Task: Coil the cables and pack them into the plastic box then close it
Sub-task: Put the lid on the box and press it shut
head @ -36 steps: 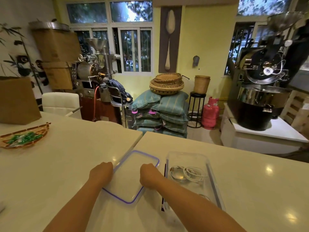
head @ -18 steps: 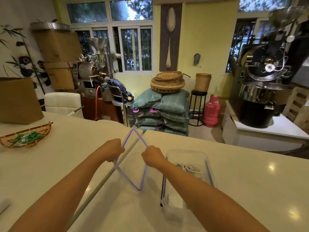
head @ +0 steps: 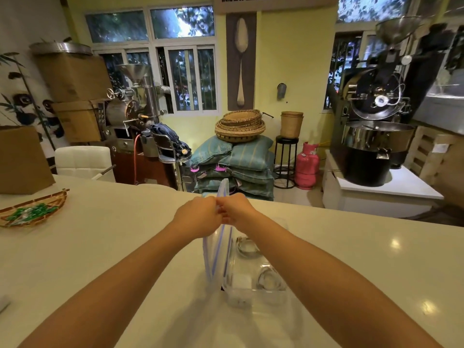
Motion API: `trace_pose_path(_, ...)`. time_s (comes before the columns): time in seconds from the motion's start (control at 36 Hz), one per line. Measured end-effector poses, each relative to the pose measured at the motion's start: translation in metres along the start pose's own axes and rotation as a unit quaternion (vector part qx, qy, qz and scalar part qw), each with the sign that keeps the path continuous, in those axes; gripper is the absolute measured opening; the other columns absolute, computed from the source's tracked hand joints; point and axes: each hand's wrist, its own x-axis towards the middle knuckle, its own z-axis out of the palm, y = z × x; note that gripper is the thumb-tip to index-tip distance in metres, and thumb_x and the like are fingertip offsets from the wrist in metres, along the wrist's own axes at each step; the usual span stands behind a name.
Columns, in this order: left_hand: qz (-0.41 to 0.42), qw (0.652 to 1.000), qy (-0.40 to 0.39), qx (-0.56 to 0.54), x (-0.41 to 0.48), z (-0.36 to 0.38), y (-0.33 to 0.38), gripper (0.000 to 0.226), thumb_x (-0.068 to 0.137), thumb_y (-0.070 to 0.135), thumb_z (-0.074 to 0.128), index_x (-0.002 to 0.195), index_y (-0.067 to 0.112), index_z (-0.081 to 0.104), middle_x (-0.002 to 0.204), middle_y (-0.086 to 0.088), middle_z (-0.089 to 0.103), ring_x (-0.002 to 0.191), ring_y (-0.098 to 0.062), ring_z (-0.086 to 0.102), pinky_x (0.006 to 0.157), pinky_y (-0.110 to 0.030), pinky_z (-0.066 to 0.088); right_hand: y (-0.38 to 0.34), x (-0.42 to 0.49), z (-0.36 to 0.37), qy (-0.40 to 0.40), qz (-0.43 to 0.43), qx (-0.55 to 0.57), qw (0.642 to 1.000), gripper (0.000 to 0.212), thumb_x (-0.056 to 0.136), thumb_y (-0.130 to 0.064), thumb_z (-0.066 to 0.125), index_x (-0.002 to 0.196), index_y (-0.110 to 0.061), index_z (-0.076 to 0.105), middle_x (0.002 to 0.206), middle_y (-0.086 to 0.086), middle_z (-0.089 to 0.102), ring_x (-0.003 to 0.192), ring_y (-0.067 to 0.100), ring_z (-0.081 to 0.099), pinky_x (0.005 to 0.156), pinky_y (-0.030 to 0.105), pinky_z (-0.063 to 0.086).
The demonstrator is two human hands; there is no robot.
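A clear plastic lid [head: 216,252] with a purple seal stands almost on edge above the counter. My left hand [head: 198,214] and my right hand [head: 236,211] pinch it together near its upper part, knuckles touching. Just right of the lid lies the clear plastic box [head: 253,295], open on top. Inside it I see coiled white cables [head: 247,244] and a second coil [head: 270,278] beside a white charger block [head: 239,281]. My right forearm crosses over part of the box.
The cream counter [head: 100,247] runs left and right. A woven tray of green items [head: 30,212] sits at the far left, a cardboard box [head: 22,159] behind it. Beyond the counter edge stand sacks, baskets, a pink gas cylinder and roasting machines.
The lid lay flat on the counter left of the box. Both hands lifted it, tipped it upright and brought it right, to the box's left edge. My hands have come together.
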Motion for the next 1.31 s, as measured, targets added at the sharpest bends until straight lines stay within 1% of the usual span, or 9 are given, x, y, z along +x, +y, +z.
trace_pose_path(0.22,-0.004,0.985,0.059,-0.159,-0.003,-0.005,-0.006,0.032,0.096,0.028,0.031,0.085,0.005,0.05,0.103,-0.02,0.061,0.092,-0.033,0.054,0.074,-0.038,0.039,-0.011,-0.029,-0.04,-0.023,-0.036,0.049,0.998,0.03,0.088,0.0,0.052,0.114,0.015,0.053,0.071,0.012,0.056,0.061,0.02,0.056,0.058,0.027,0.052)
trace_pose_path(0.44,-0.161,0.959,-0.028,-0.233,0.0,0.023,-0.016,0.047,0.097,0.033,0.025,0.122,-0.001,0.044,0.126,-0.024,0.052,0.111,-0.039,0.051,0.088,-0.038,0.043,-0.005,-0.041,-0.08,0.006,-0.031,0.152,0.988,0.013,0.091,-0.001,0.048,0.083,0.003,0.058,0.072,0.009,0.052,0.062,0.017,0.05,0.044,0.021,0.052)
trace_pose_path(0.53,-0.174,0.944,-0.071,-0.27,0.0,0.03,-0.007,0.049,0.097,0.036,0.024,0.114,0.0,0.053,0.105,-0.02,0.063,0.088,-0.031,0.059,0.075,-0.034,0.046,0.002,-0.044,-0.094,0.013,-0.02,0.202,0.979,0.017,0.093,-0.001,0.042,0.1,0.004,0.057,0.073,0.008,0.052,0.064,0.016,0.05,0.055,0.023,0.048)
trace_pose_path(0.61,-0.162,0.941,-0.067,-0.29,0.0,0.037,0.002,0.04,0.097,0.027,0.028,0.09,0.0,0.057,0.083,-0.015,0.062,0.07,-0.024,0.055,0.061,-0.029,0.039,0.012,-0.048,-0.108,0.004,-0.012,0.219,0.976,0.022,0.095,-0.003,0.04,0.081,0.0,0.057,0.073,0.007,0.052,0.065,0.014,0.05,0.059,0.023,0.046)
trace_pose_path(0.69,-0.129,0.963,-0.057,-0.23,-0.003,0.047,0.01,0.04,0.097,0.022,0.027,0.095,-0.002,0.059,0.099,-0.022,0.063,0.081,-0.028,0.055,0.069,-0.031,0.042,0.027,-0.047,-0.118,0.058,-0.027,0.131,0.989,0.027,0.092,-0.001,0.043,0.067,0.0,0.053,0.063,0.01,0.047,0.055,0.018,0.046,0.044,0.022,0.044)
trace_pose_path(0.78,-0.113,0.972,-0.043,-0.201,-0.01,0.054,0.017,0.042,0.098,0.021,0.023,0.11,-0.005,0.054,0.115,-0.022,0.059,0.102,-0.033,0.057,0.088,-0.038,0.044,0.044,-0.044,-0.125,0.126,-0.041,-0.094,0.987,0.027,0.086,-0.002,0.043,0.06,-0.002,0.052,0.061,0.013,0.05,0.055,0.024,0.049,0.054,0.028,0.043)
trace_pose_path(0.92,-0.084,0.988,-0.065,-0.112,-0.012,0.063,0.02,0.04,0.098,0.022,0.023,0.118,-0.002,0.049,0.12,-0.02,0.056,0.108,-0.031,0.055,0.085,-0.033,0.043,0.065,-0.047,-0.129,0.121,-0.059,-0.408,0.903,0.035,0.083,0.003,0.038,0.051,-0.009,0.038,0.054,0.007,0.046,0.049,0.02,0.044,0.047,0.026,0.035)
trace_pose_path(1.22,-0.043,0.996,-0.08,0.019,0.002,0.083,0.02,0.035,0.098,0.019,0.024,0.115,0.002,0.05,0.121,-0.014,0.057,0.086,-0.019,0.05,0.077,-0.026,0.041,0.083,-0.039,-0.128,0.127,-0.04,-0.504,0.853,0.037,0.088,-0.007,0.043,0.053,-0.015,0.033,0.065,0.001,0.044,0.073,0.023,0.046,0.063,0.027,0.034)
trace_pose_path(1.31,-0.036,0.995,-0.081,0.035,0.005,0.084,0.021,0.033,0.098,0.019,0.026,0.114,0.003,0.051,0.119,-0.013,0.058,0.089,-0.021,0.054,0.079,-0.026,0.044,0.085,-0.037,-0.128,0.131,-0.043,-0.503,0.853,0.022,0.09,-0.011,0.044,0.07,-0.008,0.05,0.083,0.009,0.057,0.075,0.022,0.047,0.065,0.028,0.036)
